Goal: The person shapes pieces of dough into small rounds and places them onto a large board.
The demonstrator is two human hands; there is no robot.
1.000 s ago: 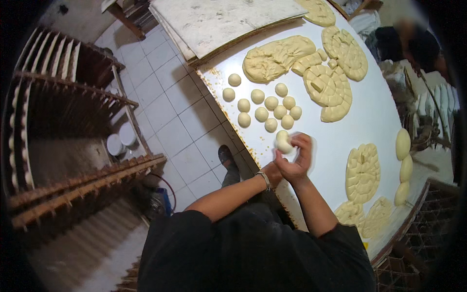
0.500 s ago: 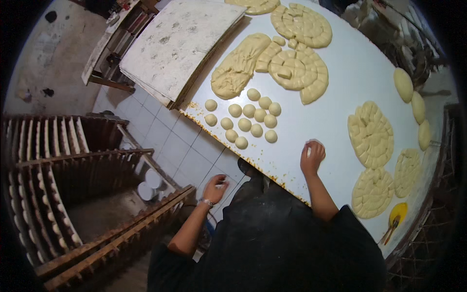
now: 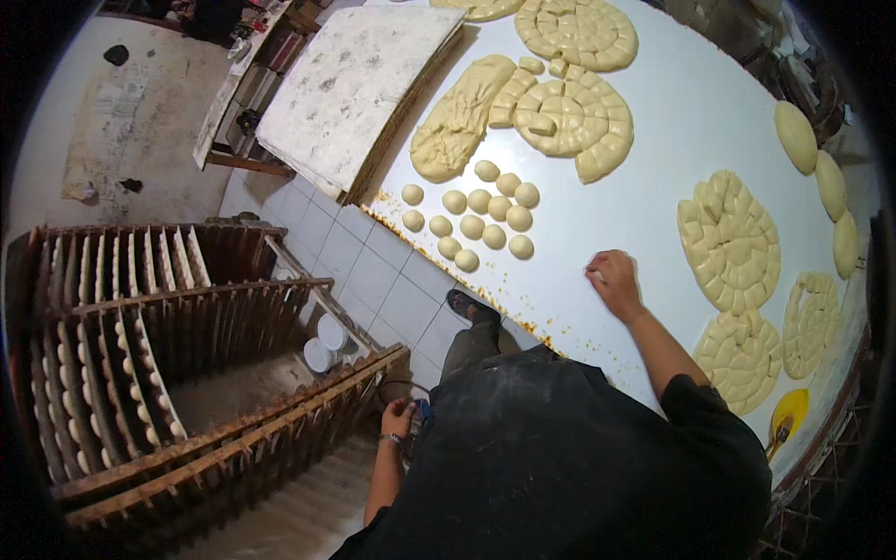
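Dough balls (image 3: 472, 227) are grouped on the worktop (image 3: 644, 215), above the middle of the frame. At their right, the right hand (image 3: 613, 283) is held low with bent fingers; whether anything is grasped cannot be told. The left hand (image 3: 397, 418) is lowered near the wooden rack (image 3: 243, 415), lower left of centre, its grip indistinct. Both hands, brought together around dough a second ago, are now set well apart.

tabletop (image 3: 663, 131): we see it bright
rack (image 3: 280, 403): we find its interior dim
table rim (image 3: 837, 401): we see it bowed, corners black
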